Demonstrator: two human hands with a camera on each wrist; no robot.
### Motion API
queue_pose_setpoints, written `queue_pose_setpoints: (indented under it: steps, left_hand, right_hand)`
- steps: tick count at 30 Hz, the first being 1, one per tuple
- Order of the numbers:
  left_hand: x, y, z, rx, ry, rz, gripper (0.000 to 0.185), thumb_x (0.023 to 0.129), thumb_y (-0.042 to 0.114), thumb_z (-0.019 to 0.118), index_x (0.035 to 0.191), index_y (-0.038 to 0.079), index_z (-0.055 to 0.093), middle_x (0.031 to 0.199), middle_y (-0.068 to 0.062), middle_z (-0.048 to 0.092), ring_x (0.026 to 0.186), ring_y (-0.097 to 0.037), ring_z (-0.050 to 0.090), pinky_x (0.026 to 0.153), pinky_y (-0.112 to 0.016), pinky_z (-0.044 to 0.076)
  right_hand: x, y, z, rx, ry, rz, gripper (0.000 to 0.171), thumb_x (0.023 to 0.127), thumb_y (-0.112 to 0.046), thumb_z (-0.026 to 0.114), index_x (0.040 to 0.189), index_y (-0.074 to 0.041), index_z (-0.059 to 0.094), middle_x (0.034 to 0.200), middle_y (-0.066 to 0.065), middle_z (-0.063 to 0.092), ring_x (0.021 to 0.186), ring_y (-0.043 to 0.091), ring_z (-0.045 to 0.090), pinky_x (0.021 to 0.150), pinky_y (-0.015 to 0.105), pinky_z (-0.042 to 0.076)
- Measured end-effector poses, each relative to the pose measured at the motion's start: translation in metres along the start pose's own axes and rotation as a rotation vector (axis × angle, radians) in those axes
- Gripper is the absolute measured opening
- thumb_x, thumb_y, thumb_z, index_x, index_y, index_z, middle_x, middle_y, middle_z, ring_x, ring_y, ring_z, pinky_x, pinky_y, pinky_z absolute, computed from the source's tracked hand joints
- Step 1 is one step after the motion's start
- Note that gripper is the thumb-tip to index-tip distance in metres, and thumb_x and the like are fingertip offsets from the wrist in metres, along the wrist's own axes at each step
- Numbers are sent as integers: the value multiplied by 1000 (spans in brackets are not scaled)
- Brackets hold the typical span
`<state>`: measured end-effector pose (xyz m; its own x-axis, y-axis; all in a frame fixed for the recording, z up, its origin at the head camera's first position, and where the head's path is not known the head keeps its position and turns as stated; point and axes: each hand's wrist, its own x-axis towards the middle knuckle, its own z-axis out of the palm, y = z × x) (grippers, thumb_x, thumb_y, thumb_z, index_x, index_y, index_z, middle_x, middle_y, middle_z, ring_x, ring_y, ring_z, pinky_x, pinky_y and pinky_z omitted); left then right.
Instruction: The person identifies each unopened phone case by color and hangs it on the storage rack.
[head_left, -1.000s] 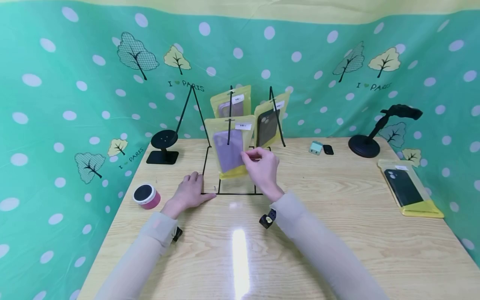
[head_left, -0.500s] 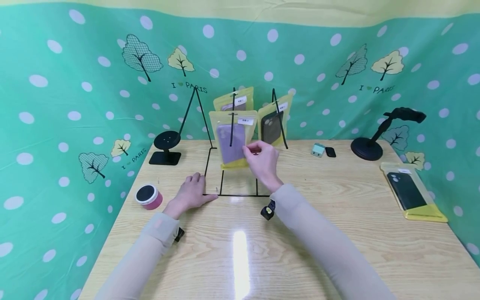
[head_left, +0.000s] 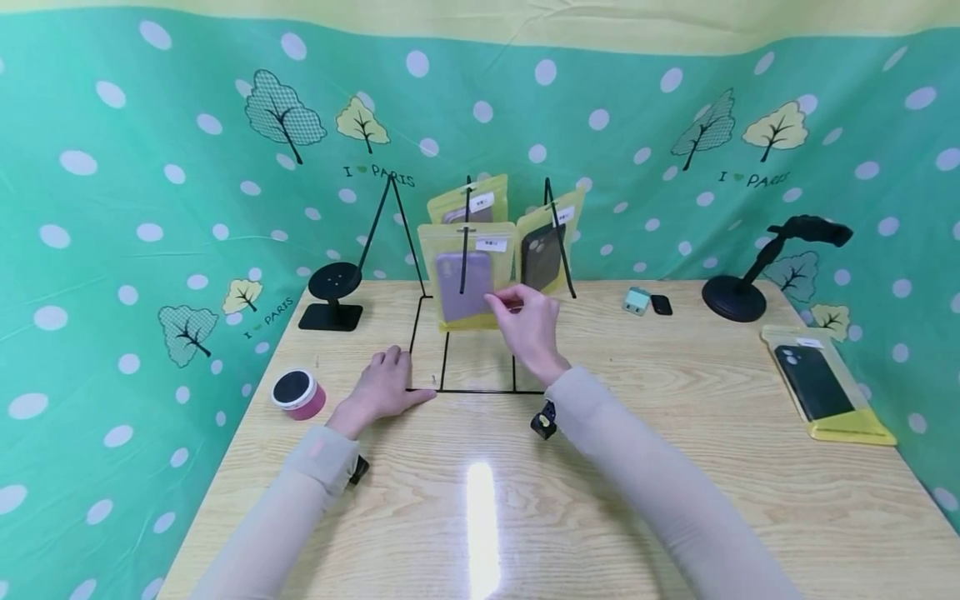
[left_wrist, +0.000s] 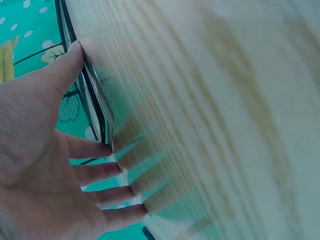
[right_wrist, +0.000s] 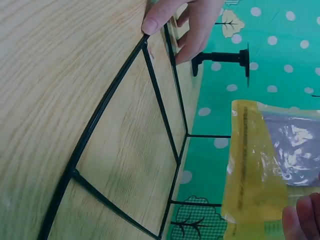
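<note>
A black wire rack (head_left: 480,388) stands mid-table, with three yellow phone-case packets hanging on its hooks. The front packet (head_left: 465,279) holds a purple case and hangs from the centre hook. My right hand (head_left: 501,302) pinches its lower right edge; the right wrist view shows the packet (right_wrist: 255,165) and my fingertips (right_wrist: 300,220) on it. My left hand (head_left: 386,382) lies flat on the table, fingers straight. Its thumb (left_wrist: 70,60) touches the front left corner of the rack's base wire (left_wrist: 97,107). Behind hang a packet with a dark case (head_left: 543,250) and another packet (head_left: 468,202).
A pink tin with a black lid (head_left: 295,393) sits left of my left hand. A black disc stand (head_left: 330,292) is at back left, a black holder (head_left: 750,267) at back right. A small green block (head_left: 634,298) and a packet with a black case (head_left: 821,385) lie right.
My right hand has moved the purple-case packet back along the hook toward the rack, so it hangs higher and farther away. The left hand has stayed put.
</note>
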<state>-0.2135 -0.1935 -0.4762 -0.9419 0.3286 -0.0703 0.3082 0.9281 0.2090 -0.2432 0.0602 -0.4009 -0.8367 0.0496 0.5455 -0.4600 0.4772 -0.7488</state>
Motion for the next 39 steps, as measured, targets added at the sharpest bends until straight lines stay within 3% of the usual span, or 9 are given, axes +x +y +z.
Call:
queue_pose_setpoints:
  steps: [6, 11, 12, 22, 30, 39]
  left_hand:
    - [-2, 2, -2, 7, 7, 0, 85, 83, 57, 65, 126, -13, 46, 133, -33, 38, 114, -50, 40, 91, -58, 37]
    - [-1, 0, -1, 7, 1, -2, 84, 83, 59, 63, 126, -12, 46, 133, -31, 38, 113, -49, 40, 92, -58, 36]
    - [-1, 0, -1, 7, -1, -2, 84, 84, 59, 63, 126, -11, 46, 133, -31, 38, 113, -49, 40, 92, -58, 36]
    - [-2, 1, -1, 10, 22, 11, 82, 83, 57, 66, 123, -13, 47, 129, -31, 41, 110, -49, 42, 90, -58, 38]
    - [-2, 1, -3, 6, 6, 1, 85, 83, 60, 63, 125, -12, 46, 132, -31, 40, 114, -49, 40, 92, -58, 37]
    - [-2, 3, -3, 3, -3, -1, 85, 83, 60, 63, 126, -12, 46, 134, -32, 37, 115, -50, 39, 93, -58, 35]
  right_hand:
    - [-3, 1, -10, 23, 2, -14, 15, 84, -22, 76, 84, -7, 72, 78, 1, 69, 66, 9, 63, 65, 23, 50]
    - [-8, 2, -23, -32, 2, -15, 17, 83, -26, 76, 83, -9, 73, 76, -1, 69, 65, 8, 62, 62, 24, 49]
    - [-9, 3, -27, -46, 0, -21, 17, 84, -26, 76, 82, -9, 73, 76, -1, 69, 64, 8, 62, 57, 25, 50]
    - [-25, 20, -65, -75, 10, -191, 15, 80, -18, 80, 75, -6, 72, 72, 3, 68, 60, 12, 64, 56, 23, 52]
    - [-42, 42, -107, -143, -72, -115, 16, 80, -23, 80, 79, -9, 72, 76, -1, 69, 65, 11, 66, 61, 21, 52]
    - [-56, 71, -154, -246, -64, -39, 17, 80, -27, 79, 81, -11, 72, 77, -2, 69, 66, 11, 66, 61, 12, 47]
